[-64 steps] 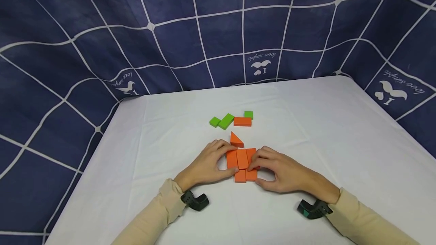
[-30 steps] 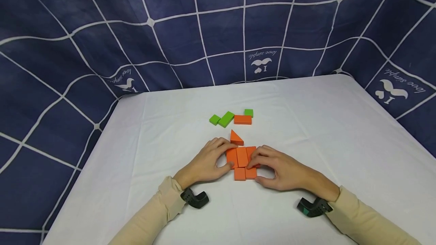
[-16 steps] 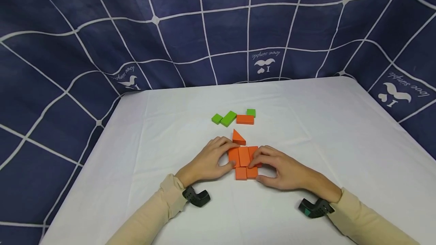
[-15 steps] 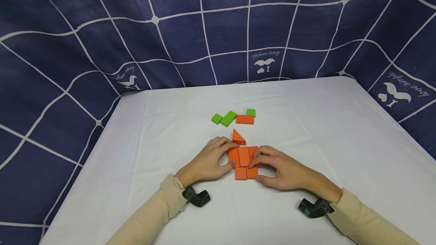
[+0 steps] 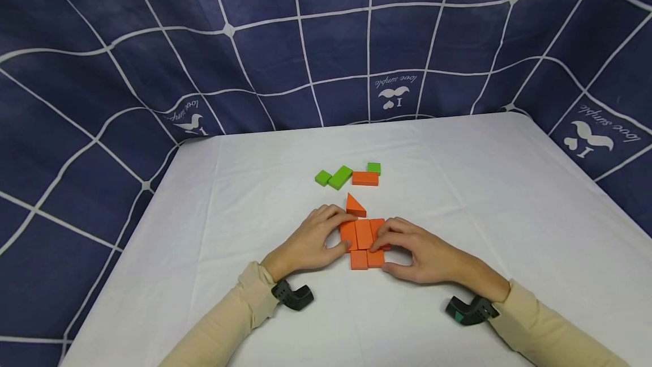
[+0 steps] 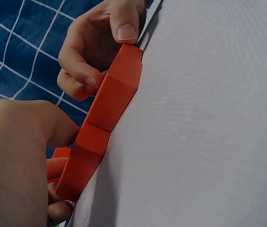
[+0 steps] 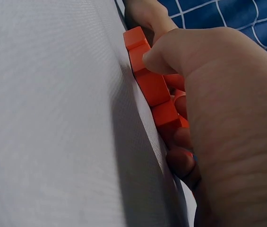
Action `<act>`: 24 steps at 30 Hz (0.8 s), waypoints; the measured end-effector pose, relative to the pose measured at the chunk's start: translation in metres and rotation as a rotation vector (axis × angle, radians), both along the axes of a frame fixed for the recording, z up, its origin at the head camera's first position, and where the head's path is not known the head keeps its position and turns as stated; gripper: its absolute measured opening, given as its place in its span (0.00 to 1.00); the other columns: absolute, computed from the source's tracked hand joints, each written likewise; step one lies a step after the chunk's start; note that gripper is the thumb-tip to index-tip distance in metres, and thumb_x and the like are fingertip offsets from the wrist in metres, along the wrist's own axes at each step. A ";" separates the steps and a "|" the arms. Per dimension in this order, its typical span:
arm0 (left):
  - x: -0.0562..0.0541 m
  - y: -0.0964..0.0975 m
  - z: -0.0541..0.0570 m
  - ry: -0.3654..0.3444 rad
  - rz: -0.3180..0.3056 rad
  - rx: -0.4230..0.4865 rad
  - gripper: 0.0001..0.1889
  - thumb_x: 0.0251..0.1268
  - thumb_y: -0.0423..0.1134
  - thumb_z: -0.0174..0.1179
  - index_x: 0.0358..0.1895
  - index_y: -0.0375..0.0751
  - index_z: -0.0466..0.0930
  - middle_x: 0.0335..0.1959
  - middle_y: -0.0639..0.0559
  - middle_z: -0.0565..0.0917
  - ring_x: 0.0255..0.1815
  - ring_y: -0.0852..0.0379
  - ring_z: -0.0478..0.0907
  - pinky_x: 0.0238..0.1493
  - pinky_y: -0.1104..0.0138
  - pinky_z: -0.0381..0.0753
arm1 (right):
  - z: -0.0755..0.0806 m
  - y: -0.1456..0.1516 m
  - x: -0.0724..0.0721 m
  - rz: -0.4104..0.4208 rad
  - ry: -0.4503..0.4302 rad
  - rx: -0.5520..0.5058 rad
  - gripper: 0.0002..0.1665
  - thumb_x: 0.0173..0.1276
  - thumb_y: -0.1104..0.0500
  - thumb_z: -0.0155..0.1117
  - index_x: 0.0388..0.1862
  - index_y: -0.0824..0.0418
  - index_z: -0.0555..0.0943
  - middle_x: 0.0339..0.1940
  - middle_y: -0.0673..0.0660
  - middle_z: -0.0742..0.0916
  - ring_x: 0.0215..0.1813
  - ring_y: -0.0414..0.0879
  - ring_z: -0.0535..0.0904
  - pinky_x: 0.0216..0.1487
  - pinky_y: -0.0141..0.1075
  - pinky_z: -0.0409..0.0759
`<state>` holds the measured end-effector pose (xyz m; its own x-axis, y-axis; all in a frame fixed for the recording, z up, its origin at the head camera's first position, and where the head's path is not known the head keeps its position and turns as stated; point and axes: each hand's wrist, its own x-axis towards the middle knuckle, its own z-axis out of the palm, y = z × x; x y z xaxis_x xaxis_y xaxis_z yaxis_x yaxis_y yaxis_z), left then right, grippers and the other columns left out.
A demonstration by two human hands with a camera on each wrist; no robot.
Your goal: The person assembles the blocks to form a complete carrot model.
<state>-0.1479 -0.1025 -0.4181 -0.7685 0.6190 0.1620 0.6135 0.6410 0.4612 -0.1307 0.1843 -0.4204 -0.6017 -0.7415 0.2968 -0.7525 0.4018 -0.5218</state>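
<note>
In the head view, several orange blocks lie close together on the white cloth: three upright ones side by side, with two smaller ones below. My left hand (image 5: 313,245) grips the left orange block (image 5: 348,235), thumb at its lower corner and fingers at its top edge. The middle orange block (image 5: 364,235) shows between the hands. My right hand (image 5: 420,251) holds the right orange block (image 5: 377,225), which it partly hides. The right thumb rests at the side of the lower right block (image 5: 376,260), beside the lower left block (image 5: 359,261). In the left wrist view, the right thumb (image 6: 126,30) touches a block's end.
An orange triangular block (image 5: 355,207) stands just beyond the group. Farther back lie an orange rectangular block (image 5: 365,179), a green rectangular block (image 5: 340,178) and two small green blocks, left (image 5: 323,178) and right (image 5: 374,168). A blue grid-patterned curtain (image 5: 326,44) hangs behind the table.
My left thumb has drawn back from the lower left block to the lower corner of the left upright block. The right hand and the blocks stay in place; the head view shifts slightly.
</note>
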 end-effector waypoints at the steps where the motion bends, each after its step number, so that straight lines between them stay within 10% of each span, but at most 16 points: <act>1: 0.000 0.000 0.000 -0.002 0.000 -0.003 0.25 0.69 0.49 0.59 0.68 0.52 0.77 0.60 0.57 0.77 0.62 0.57 0.70 0.69 0.56 0.69 | 0.000 0.000 0.000 0.001 0.001 -0.001 0.21 0.64 0.55 0.75 0.54 0.36 0.82 0.52 0.35 0.78 0.57 0.34 0.74 0.61 0.36 0.76; 24: -0.002 0.001 -0.001 -0.001 -0.004 0.006 0.25 0.69 0.48 0.59 0.68 0.52 0.77 0.61 0.57 0.77 0.62 0.57 0.70 0.69 0.55 0.69 | 0.002 0.000 0.000 -0.011 -0.018 0.014 0.20 0.64 0.53 0.75 0.54 0.35 0.82 0.52 0.35 0.78 0.57 0.34 0.73 0.60 0.36 0.77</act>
